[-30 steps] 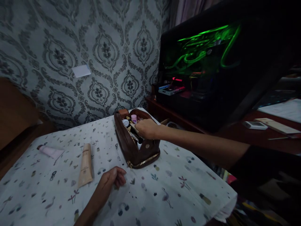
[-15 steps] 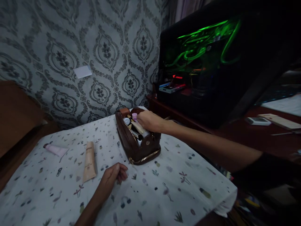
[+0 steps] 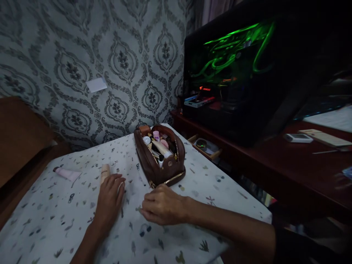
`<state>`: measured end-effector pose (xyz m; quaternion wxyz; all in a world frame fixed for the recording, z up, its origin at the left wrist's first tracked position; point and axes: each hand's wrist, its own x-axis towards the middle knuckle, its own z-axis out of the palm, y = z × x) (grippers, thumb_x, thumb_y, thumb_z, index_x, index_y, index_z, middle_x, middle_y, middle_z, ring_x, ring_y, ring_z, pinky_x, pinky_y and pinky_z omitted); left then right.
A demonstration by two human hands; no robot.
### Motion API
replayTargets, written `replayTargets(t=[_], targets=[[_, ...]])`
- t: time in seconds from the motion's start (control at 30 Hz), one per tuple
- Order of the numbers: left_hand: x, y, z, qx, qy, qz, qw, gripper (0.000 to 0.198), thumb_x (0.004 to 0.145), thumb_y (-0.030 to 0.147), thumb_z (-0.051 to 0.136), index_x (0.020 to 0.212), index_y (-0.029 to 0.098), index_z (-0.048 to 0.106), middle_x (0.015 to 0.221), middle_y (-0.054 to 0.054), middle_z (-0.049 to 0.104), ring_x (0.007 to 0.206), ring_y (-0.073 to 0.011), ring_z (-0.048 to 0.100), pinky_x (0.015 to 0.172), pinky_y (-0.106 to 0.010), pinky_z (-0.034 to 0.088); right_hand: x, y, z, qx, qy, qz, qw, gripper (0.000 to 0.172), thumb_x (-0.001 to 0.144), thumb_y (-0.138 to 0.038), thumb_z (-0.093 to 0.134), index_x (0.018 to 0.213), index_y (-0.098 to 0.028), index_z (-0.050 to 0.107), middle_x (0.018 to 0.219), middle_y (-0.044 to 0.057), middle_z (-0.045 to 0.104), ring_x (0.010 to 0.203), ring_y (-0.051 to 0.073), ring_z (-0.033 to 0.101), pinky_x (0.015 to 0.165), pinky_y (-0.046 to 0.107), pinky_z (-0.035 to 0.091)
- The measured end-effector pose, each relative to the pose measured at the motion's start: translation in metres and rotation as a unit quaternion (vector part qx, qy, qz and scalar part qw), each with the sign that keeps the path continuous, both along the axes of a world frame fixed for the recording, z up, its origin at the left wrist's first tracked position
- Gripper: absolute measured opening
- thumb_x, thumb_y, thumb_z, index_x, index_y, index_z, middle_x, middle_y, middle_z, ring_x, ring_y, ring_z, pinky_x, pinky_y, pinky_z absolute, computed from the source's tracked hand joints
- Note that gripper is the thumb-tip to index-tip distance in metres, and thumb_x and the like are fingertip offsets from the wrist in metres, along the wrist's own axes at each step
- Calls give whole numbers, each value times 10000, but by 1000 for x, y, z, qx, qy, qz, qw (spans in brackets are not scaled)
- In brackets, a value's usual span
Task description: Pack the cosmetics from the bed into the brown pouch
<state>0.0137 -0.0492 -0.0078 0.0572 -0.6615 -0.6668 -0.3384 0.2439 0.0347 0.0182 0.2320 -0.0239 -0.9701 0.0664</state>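
Observation:
My left hand (image 3: 110, 196) lies over the lower part of a beige cosmetic tube (image 3: 105, 169), fingers stretched out; the tube's upper end shows beyond them. Whether the hand presses on the tube I cannot tell. My right hand (image 3: 162, 205) is closed, its fingers curled under, low over the tablecloth just in front of a brown cosmetic bag (image 3: 150, 168). What it holds, if anything, is hidden. The bag stands unzipped. Inside are a cream-coloured tube (image 3: 162, 149), a pink-capped container (image 3: 156, 135), a round white lid (image 3: 146, 140) and several other small items.
A pink tube (image 3: 67, 173) rests on the patterned tablecloth (image 3: 55, 212) at the left. To the right, a dark red desk (image 3: 275, 161) carries a computer case (image 3: 233, 88) with green lights. A small drawer (image 3: 205, 146) stands pulled out beside the table.
My right hand has come out of the bag and down to the table in front of it. My left hand has shifted left, onto the beige tube.

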Motion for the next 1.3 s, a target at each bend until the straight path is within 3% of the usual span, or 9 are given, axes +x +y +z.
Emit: replayTargets(t=[0.13, 0.27, 0.37, 0.67, 0.77, 0.87, 1.0, 1.17, 1.3], targets=[[-31, -9, -8, -18, -5, 68, 997, 358, 1000, 448, 412, 1158, 238, 655, 1397, -132, 559, 1362, -342, 451, 1137, -566, 365, -30, 0, -18, -137, -47, -4, 989, 298, 913, -215, 579, 621, -164, 555, 616, -18, 600, 523, 92, 425, 537, 256, 244], [-51, -17, -30, -60, -67, 142, 986, 507, 1007, 506, 386, 1412, 230, 518, 1613, -142, 328, 1513, -348, 267, 1188, -597, 309, -67, 3, -28, -361, -8, -60, 931, 368, 849, -187, 621, 525, -162, 448, 480, -68, 400, 496, 74, 368, 537, 226, 244], [-56, -21, -48, -97, -92, 155, 979, 622, 986, 510, 423, 1502, 162, 418, 1611, -192, 336, 1522, -363, 262, 1197, -598, 296, -94, 1, -38, -428, 13, -81, 900, 318, 889, -196, 532, 574, -168, 499, 486, -64, 418, 496, 85, 417, 525, 213, 278], [-52, -24, -48, -109, -77, 110, 985, 608, 1006, 447, 441, 1538, 158, 391, 1685, -149, 205, 1564, -286, 188, 1256, -502, 227, -108, -6, -54, -429, 42, -41, 902, 369, 919, -337, 466, 586, -205, 373, 555, -51, 369, 572, 108, 374, 565, 243, 281], [-51, -26, -45, -93, -90, 64, 990, 454, 1014, 420, 434, 1341, 168, 623, 1636, -114, 351, 1556, -279, 218, 1256, -500, 244, -105, -6, -55, -412, 54, -25, 909, 377, 916, -383, 443, 592, -215, 349, 558, -49, 350, 568, 114, 357, 557, 252, 270], [-56, -25, -44, -73, -117, 44, 989, 414, 1016, 388, 421, 1294, 189, 655, 1514, -104, 534, 1504, -265, 350, 1230, -486, 313, -106, -5, -57, -402, 53, -20, 914, 377, 909, -409, 433, 594, -220, 350, 558, -47, 343, 555, 116, 351, 544, 254, 272], [-90, -15, -38, -77, -113, 149, 979, 473, 1025, 364, 388, 1446, 189, 516, 1570, -105, 464, 1496, -248, 363, 1233, -456, 307, -108, -2, -60, -395, 40, -20, 918, 396, 908, -449, 420, 590, -220, 365, 553, -45, 329, 539, 116, 341, 529, 252, 268], [-163, 0, -22, -124, -84, 348, 926, 510, 1017, 355, 441, 1501, 193, 448, 1665, -171, 247, 1553, -367, 172, 1220, -585, 234, -108, -3, -58, -391, 21, -19, 920, 388, 894, -450, 404, 581, -225, 358, 537, -37, 333, 521, 122, 356, 512, 255, 272], [-199, 11, -14, -156, -52, 445, 880, 471, 1027, 394, 458, 1475, 247, 478, 1629, -163, 306, 1510, -389, 264, 1173, -626, 282, -108, -3, -56, -384, 22, -19, 923, 383, 893, -432, 411, 579, -227, 333, 543, -32, 330, 530, 126, 356, 514, 258, 268]])
